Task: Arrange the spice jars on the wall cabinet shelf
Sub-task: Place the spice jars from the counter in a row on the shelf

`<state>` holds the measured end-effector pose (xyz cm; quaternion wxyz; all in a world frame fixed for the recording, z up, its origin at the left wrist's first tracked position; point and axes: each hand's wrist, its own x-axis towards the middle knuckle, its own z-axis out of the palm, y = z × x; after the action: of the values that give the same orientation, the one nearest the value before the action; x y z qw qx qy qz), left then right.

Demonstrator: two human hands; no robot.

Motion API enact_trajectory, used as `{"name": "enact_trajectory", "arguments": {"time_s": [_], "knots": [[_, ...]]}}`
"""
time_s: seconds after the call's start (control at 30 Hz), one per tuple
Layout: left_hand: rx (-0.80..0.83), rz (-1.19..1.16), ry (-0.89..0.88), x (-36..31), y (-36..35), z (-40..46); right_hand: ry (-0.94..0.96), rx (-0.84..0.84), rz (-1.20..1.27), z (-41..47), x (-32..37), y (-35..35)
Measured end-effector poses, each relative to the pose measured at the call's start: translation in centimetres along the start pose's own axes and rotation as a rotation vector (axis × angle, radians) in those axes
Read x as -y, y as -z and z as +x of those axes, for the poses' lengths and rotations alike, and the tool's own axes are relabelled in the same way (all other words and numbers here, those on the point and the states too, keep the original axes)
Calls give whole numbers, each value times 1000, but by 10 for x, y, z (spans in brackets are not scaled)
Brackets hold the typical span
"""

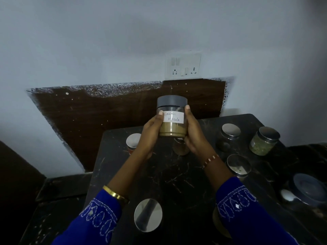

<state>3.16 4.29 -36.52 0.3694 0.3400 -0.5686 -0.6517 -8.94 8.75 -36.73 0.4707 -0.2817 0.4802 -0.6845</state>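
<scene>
Garam masala jar (172,119), grey-lidded and upright, sits at the centre of the frame, lifted clear of the tabletop (177,183) and held between both my hands. My left hand (151,133) wraps its left side with the thumb up by the paper label, and my right hand (192,133) wraps the right side, thumb tip near the lid's lower edge. Its long axis runs straight up and down, and neither hand is nearer; the grip looks even.

I judge the coming move is upward: no wall cabinet shelf shows anywhere in frame, only bare wall above, so I cannot tell which way it lies.

Below and around the jar, steel-lidded jars stand on the tabletop: one left of centre (132,143), several to the right (230,137), one at lower centre (148,215).
</scene>
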Motion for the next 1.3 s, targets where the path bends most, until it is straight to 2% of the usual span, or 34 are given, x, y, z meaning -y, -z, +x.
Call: {"name": "enact_trajectory", "arguments": {"time_s": [0.27, 0.57, 0.8, 0.93, 1.03, 1.13, 1.3], "knots": [[-11, 107, -219, -81, 7, 15, 203, 134, -223, 19, 61, -37], [-115, 239, -675, -229, 13, 36, 519, 276, -348, 39, 198, -115], [-210, 257, -920, -348, 18, 51, 756, 295, -310, 48, 300, -178], [-297, 326, -937, -396, 30, 61, 829, 290, -306, 63, 338, -210], [-294, 422, -918, -423, 45, 67, 866, 305, -351, 79, 357, -235], [-292, 520, -860, -441, 61, 77, 882, 297, -418, 100, 364, -257], [-381, 543, -750, -449, 89, 107, 879, 293, -523, 132, 361, -290]]}}
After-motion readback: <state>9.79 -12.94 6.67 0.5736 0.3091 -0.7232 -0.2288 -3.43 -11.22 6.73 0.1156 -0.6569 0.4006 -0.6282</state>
